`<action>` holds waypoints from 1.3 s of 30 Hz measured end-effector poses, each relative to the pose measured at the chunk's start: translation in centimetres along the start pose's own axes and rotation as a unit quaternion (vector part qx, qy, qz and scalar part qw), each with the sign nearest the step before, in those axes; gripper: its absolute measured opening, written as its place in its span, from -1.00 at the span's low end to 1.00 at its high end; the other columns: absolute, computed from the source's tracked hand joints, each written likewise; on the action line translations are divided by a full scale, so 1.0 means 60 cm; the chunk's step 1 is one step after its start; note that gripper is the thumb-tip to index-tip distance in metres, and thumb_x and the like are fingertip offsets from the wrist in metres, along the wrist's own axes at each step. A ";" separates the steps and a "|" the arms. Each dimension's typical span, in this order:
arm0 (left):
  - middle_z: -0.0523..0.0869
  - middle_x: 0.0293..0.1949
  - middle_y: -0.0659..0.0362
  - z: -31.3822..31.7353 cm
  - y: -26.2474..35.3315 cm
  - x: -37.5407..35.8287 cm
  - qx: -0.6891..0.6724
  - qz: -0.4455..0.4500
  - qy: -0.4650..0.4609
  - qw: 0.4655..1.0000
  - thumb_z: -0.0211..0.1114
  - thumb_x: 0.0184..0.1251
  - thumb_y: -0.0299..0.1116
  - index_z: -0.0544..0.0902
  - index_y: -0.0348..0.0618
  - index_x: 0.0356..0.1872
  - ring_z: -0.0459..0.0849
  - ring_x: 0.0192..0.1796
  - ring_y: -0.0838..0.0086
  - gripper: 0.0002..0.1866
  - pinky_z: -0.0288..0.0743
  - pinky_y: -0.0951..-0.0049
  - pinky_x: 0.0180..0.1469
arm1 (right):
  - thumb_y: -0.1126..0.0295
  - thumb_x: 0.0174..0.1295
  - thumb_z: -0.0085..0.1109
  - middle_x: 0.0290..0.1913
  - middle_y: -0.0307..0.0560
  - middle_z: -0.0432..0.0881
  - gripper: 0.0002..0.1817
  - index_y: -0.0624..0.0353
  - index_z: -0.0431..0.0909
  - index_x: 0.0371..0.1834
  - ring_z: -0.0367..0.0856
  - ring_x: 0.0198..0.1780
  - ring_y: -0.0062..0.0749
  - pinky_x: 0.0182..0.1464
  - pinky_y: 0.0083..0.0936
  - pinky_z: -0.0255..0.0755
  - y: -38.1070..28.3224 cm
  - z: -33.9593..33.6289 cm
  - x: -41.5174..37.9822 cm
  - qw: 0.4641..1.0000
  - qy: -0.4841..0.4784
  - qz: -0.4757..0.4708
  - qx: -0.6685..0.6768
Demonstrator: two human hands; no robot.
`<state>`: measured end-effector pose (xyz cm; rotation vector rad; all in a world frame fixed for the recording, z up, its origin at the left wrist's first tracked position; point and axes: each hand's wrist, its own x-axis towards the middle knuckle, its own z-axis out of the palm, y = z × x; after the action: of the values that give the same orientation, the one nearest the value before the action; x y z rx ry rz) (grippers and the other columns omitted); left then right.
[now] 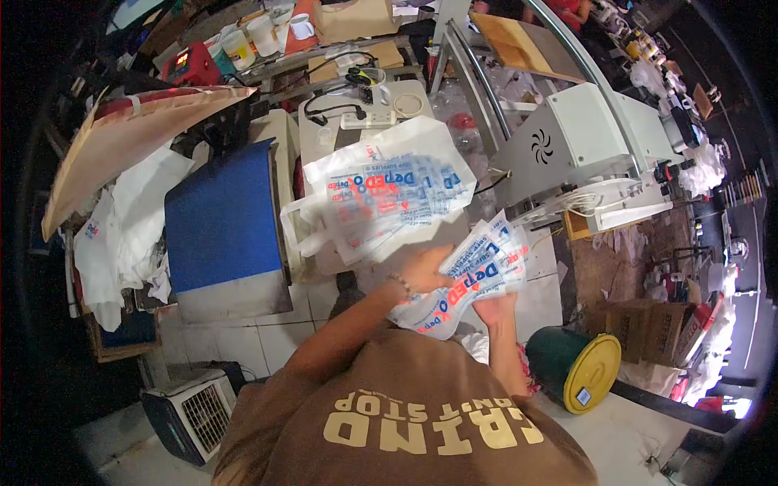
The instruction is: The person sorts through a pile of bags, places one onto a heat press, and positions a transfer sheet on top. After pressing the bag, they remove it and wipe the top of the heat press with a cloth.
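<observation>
As L hand (429,274) angles onto ptd plastic (480,271) | R hand (496,309) holds btm

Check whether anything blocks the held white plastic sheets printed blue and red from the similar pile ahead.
Nothing visible does: only open space separates the pile from the sheets, held in the right hand, left hand against them.

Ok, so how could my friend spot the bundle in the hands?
Find the pale table near the middle, then look towards the brown shirt. There, the right hand holds a bundle of white sheets with blue and red printing, and the left hand touches it. A similar pile lies on the table, but this bundle is off it, in the hands.
</observation>
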<state>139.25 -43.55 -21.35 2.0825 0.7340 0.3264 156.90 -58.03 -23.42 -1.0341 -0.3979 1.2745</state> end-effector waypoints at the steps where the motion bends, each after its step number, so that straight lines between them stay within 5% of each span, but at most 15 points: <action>1: 0.71 -0.07 -0.14 -0.024 0.022 0.000 0.002 0.001 -0.003 1.000 0.53 -0.06 -0.09 0.61 -0.16 0.10 0.68 0.02 0.00 -0.35 0.52 0.18 0.09 | -0.22 0.35 -0.11 0.36 -0.06 0.45 -0.28 0.07 0.36 0.39 0.37 0.38 -0.11 0.43 0.01 0.17 0.006 -0.004 -0.005 0.990 0.014 -0.028 -0.139; 2: 0.71 -0.05 -0.14 -0.055 0.042 0.003 0.001 -0.019 -0.056 0.998 0.54 -0.08 -0.10 0.61 -0.17 0.09 0.68 0.03 0.02 -0.34 0.52 0.18 0.10 | -0.30 0.32 -0.12 0.41 -0.06 0.40 -0.20 0.07 0.33 0.43 0.31 0.43 -0.10 0.47 0.03 0.09 0.012 -0.007 -0.010 0.962 0.035 -0.052 -0.266; 3: 0.71 -0.03 -0.13 -0.084 0.052 0.011 0.000 -0.037 -0.109 0.993 0.55 -0.10 -0.10 0.61 -0.18 0.09 0.68 0.05 0.04 -0.33 0.52 0.18 0.11 | -0.39 0.26 -0.14 0.47 -0.06 0.30 -0.10 0.05 0.25 0.48 0.22 0.48 -0.08 0.49 0.06 0.03 0.016 0.001 -0.012 0.999 0.017 -0.009 0.033; 6: 0.71 0.00 -0.12 -0.126 -0.035 0.056 -0.140 0.034 -0.160 0.977 0.58 -0.14 -0.11 0.61 -0.22 0.08 0.69 0.05 0.09 -0.31 0.50 0.20 0.14 | -0.64 0.05 -0.26 0.61 -0.09 0.02 0.18 -0.03 -0.01 0.61 -0.04 0.59 -0.08 0.53 0.16 -0.21 0.015 0.040 -0.012 0.879 0.015 -0.024 -0.476; 7: 0.72 0.01 -0.10 -0.155 -0.048 0.076 -0.111 0.014 -0.198 0.974 0.59 -0.15 -0.12 0.61 -0.22 0.08 0.68 0.06 0.11 -0.30 0.49 0.20 0.16 | -0.52 0.14 -0.12 0.57 -0.08 0.12 0.07 -0.01 0.06 0.58 0.06 0.55 -0.09 0.51 0.15 -0.10 0.013 0.061 0.001 0.994 -0.093 0.016 -0.053; 8: 0.72 0.02 -0.09 -0.184 -0.057 0.097 -0.081 -0.006 -0.233 0.969 0.60 -0.16 -0.13 0.60 -0.22 0.09 0.68 0.08 0.12 -0.29 0.48 0.20 0.18 | -0.39 0.22 0.02 0.53 -0.07 0.22 -0.04 0.01 0.13 0.54 0.16 0.52 -0.10 0.48 0.15 0.00 0.015 0.081 0.017 0.904 -0.189 0.046 0.380; 9: 0.72 0.02 -0.09 -0.211 -0.062 0.115 -0.076 -0.001 -0.237 0.968 0.60 -0.16 -0.13 0.60 -0.22 0.09 0.68 0.08 0.12 -0.29 0.48 0.20 0.18 | -0.39 0.22 0.02 0.53 -0.07 0.22 -0.04 0.01 0.13 0.54 0.16 0.52 -0.10 0.48 0.15 0.00 0.025 0.099 0.032 0.904 -0.189 0.039 0.382; 12: 0.72 0.01 -0.11 -0.282 -0.058 0.160 0.093 0.014 -0.251 0.963 0.63 -0.25 -0.11 0.60 -0.22 0.10 0.66 0.11 0.11 -0.22 0.48 0.23 0.19 | 0.12 0.29 0.30 0.36 -0.11 0.43 -0.32 0.09 0.27 0.41 0.39 0.37 -0.19 0.37 0.02 0.27 0.051 0.165 0.087 0.994 -0.016 -0.009 0.107; 14: 0.71 0.00 -0.15 -0.330 -0.028 0.179 0.170 -0.036 -0.215 0.961 0.67 -0.36 -0.09 0.60 -0.24 0.08 0.66 0.11 0.08 -0.17 0.49 0.26 0.18 | 0.59 0.21 0.29 0.18 -0.19 0.53 -0.45 0.13 0.33 0.27 0.55 0.15 -0.33 0.19 -0.12 0.49 0.043 0.211 0.121 0.986 0.092 0.058 0.124; 16: 0.70 0.01 -0.19 -0.338 -0.075 0.200 0.204 -0.012 -0.159 0.966 0.69 -0.43 -0.06 0.56 -0.26 0.11 0.66 0.11 0.06 -0.08 0.50 0.27 0.17 | 0.61 0.23 0.25 0.17 -0.12 0.52 -0.47 0.18 0.32 0.27 0.57 0.11 -0.30 0.16 -0.13 0.52 0.060 0.227 0.164 0.987 0.101 0.045 0.113; 19: 0.64 0.11 -0.14 -0.312 -0.126 0.218 0.300 -0.147 -0.124 0.934 0.69 -0.37 -0.10 0.32 -0.15 0.38 0.62 0.17 0.02 0.12 0.56 0.16 0.14 | 0.62 0.26 0.20 0.13 0.01 0.50 -0.55 0.28 0.31 0.20 0.59 0.05 -0.21 0.11 -0.15 0.57 0.140 0.205 0.231 0.978 0.157 0.066 0.121; 24: 0.55 0.15 -0.09 -0.250 -0.175 0.171 0.307 -0.144 -0.005 0.941 0.55 -0.14 -0.35 0.32 0.06 0.41 0.53 0.25 -0.01 -0.05 0.31 -0.20 0.31 | 0.60 0.29 0.17 0.07 0.17 0.47 -0.70 0.38 0.31 0.02 0.59 0.08 -0.04 0.13 -0.16 0.61 0.156 0.195 0.242 0.966 0.218 0.111 0.082; 26: 0.48 0.23 -0.15 -0.232 -0.182 0.132 0.359 -0.006 0.163 0.919 0.50 -0.16 -0.36 0.35 -0.01 0.41 0.43 0.33 0.02 -0.07 0.26 -0.14 0.35 | 0.58 0.32 0.15 0.03 0.12 0.49 -0.77 0.34 0.32 -0.06 0.60 0.08 -0.06 0.12 -0.16 0.63 0.164 0.181 0.230 0.973 0.175 0.097 0.112; 34: 0.36 0.35 -0.16 -0.119 -0.171 -0.014 0.250 0.009 0.188 0.950 0.49 0.00 -0.23 0.50 -0.16 0.26 0.24 0.42 -0.15 -0.29 0.07 -0.20 0.43 | 0.40 0.41 0.11 0.00 0.06 0.64 -0.73 0.28 0.42 0.08 0.68 -0.01 -0.23 0.07 -0.28 0.62 0.148 0.136 0.185 0.986 0.082 0.138 0.054; 39: 0.37 0.37 -0.15 -0.134 -0.128 -0.070 0.231 0.015 0.221 0.947 0.45 0.09 -0.25 0.54 -0.19 0.21 0.28 0.42 -0.11 -0.39 0.13 -0.10 0.43 | 0.29 0.40 0.16 -0.06 -0.03 0.70 -0.78 0.19 0.54 -0.03 0.68 -0.09 -0.38 -0.04 -0.39 0.62 0.153 0.072 0.155 0.973 0.011 0.148 -0.174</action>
<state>129.15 -37.45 -22.79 2.4951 1.1318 0.7101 151.06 -48.29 -31.21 -1.4455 -0.4739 1.4890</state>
